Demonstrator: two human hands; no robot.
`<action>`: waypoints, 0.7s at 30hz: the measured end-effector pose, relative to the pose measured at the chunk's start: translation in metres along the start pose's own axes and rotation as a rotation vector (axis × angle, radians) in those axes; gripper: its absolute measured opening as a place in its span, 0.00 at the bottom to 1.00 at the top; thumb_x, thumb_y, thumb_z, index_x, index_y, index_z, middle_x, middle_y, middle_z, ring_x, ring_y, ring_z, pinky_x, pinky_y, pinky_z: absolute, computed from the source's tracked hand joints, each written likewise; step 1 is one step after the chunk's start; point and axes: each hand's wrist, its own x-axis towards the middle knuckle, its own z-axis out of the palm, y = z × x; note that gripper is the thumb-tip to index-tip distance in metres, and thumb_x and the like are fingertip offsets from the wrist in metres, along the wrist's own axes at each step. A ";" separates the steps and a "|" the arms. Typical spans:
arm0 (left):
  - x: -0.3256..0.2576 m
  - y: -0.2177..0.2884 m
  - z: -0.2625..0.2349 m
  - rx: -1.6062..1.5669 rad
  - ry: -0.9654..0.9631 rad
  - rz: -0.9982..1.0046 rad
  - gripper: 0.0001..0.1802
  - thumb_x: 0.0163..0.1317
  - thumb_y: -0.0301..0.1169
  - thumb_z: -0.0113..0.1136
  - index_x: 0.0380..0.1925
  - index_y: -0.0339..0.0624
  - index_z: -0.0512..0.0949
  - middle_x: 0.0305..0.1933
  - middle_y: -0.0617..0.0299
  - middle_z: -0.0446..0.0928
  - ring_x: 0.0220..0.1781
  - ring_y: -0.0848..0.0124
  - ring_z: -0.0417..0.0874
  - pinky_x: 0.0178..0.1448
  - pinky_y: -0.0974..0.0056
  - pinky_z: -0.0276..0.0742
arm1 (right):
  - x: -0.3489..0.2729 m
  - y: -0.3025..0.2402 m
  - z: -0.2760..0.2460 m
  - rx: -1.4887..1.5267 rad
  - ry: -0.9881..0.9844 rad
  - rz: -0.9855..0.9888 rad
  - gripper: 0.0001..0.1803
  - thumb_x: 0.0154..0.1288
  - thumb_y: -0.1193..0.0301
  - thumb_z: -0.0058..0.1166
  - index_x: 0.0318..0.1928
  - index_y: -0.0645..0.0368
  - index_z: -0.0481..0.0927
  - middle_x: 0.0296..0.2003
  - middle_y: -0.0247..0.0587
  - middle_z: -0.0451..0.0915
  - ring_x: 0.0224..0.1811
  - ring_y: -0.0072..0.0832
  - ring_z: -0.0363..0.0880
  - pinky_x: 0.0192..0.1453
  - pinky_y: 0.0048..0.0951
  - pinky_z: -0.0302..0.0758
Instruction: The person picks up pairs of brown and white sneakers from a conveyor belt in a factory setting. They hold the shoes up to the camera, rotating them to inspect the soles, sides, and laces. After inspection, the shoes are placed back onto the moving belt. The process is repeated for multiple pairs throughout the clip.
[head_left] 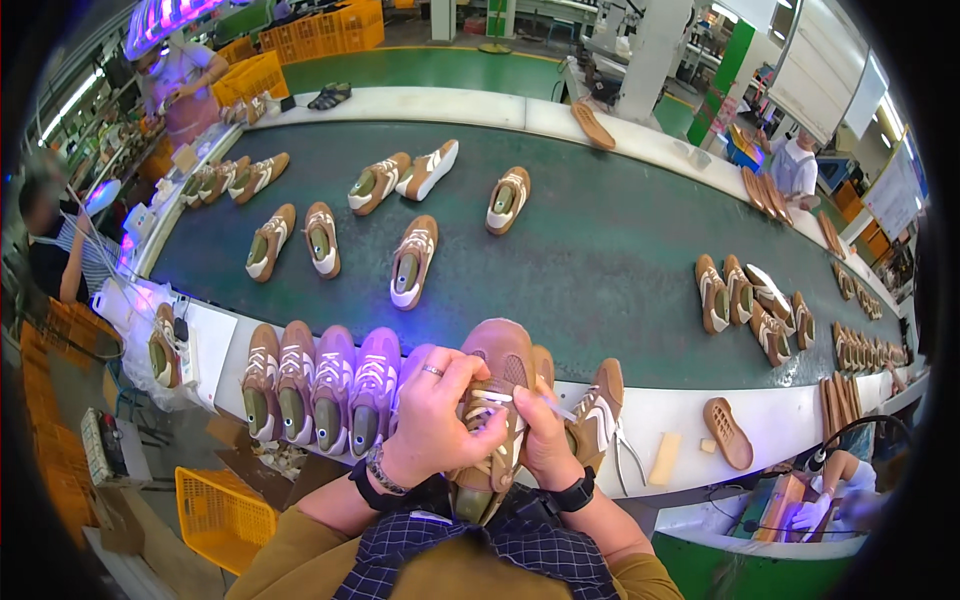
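A brown shoe (497, 345) with a perforated toe and pale laces is in front of me, toe pointing away, with an olive-green form inside it. My left hand (435, 425) is closed at its left side, fingers bent over the lace area. My right hand (548, 440) is closed on the opposite side, thumb at the laces. A thin, pale stick-like tool (562, 410) sticks out from the right hand, its tip by the laces. The fingers partly hide the laces. Another brown shoe (600, 405) stands close to my right hand.
Brown and white shoes (280, 375) line the white ledge at left, some under purple light. Several more shoes (415, 260) rest on the dark green belt (590, 270). Pliers (628, 455) and a loose sole (727, 433) lie right. Co-workers (180, 80) stand around the line.
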 end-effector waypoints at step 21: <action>-0.015 -0.005 0.007 -0.002 0.018 -0.116 0.18 0.34 0.28 0.66 0.30 0.37 0.73 0.27 0.60 0.69 0.21 0.72 0.71 0.24 0.70 0.69 | -0.004 0.007 0.001 -0.154 0.118 0.068 0.19 0.65 0.62 0.46 0.48 0.64 0.73 0.40 0.37 0.76 0.39 0.21 0.74 0.46 0.25 0.72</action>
